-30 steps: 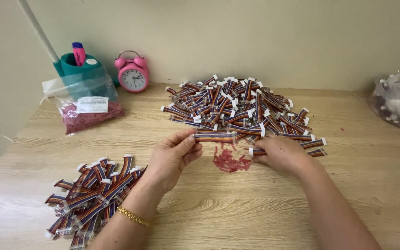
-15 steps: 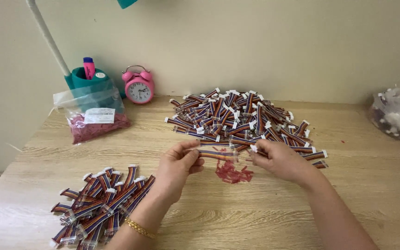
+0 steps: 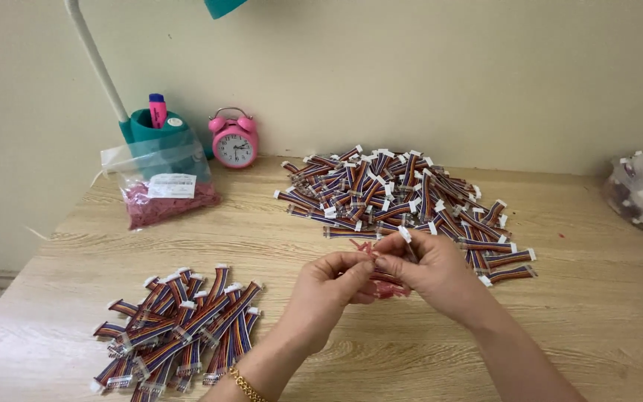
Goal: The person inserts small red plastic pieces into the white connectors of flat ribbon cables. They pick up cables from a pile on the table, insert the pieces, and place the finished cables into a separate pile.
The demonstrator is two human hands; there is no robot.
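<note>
A ribbon cable [image 3: 405, 240] is pinched by left hand [image 3: 329, 286] & right hand [image 3: 429, 272], fingers closed; big cable pile [image 3: 403, 197] at 12, smaller pile [image 3: 176, 324] at 8.

Left hand [image 3: 333, 286], right hand [image 3: 429, 272] pinched, fingertips meeting.

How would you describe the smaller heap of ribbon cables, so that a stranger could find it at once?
Start at the wooden table and look at its near left corner, beside the left hand. There lies the smaller heap of ribbon cables. Unlike the large heap near the wall, its cables lie roughly parallel, fanned out.
</note>
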